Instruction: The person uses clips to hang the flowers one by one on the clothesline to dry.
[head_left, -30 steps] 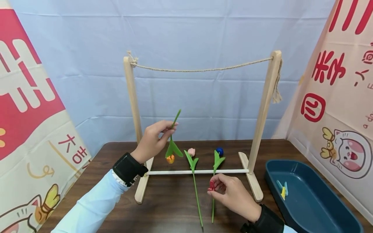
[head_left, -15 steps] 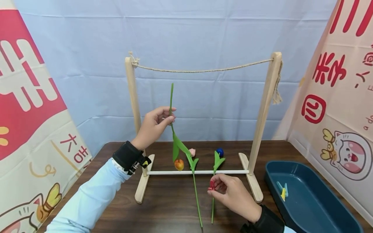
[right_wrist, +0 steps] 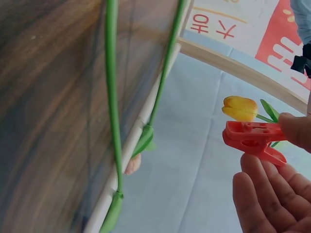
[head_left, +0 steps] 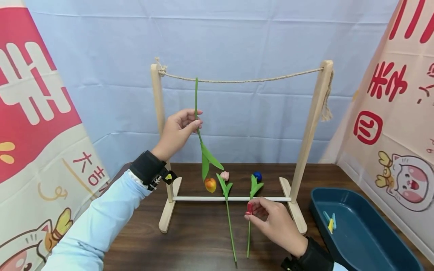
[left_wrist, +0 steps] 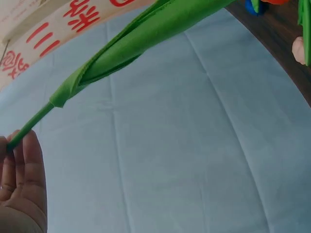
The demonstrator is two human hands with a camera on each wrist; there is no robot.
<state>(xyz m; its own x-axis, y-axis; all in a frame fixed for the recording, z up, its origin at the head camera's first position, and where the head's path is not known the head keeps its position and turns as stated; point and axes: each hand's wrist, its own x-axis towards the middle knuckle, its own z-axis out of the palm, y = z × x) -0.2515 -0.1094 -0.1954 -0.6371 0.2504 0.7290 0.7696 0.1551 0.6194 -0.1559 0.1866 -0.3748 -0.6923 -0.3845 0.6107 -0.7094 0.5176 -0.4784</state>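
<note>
Orange tulip hangs head-down from pinching left hand, stem tip touching rope; right hand pinches red clip below.

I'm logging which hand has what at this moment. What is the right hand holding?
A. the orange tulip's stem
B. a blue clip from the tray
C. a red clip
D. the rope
C: the right hand pinches a red clip between thumb and fingers, low by the rack's bottom bar; the orange tulip hangs from the left hand.
</note>
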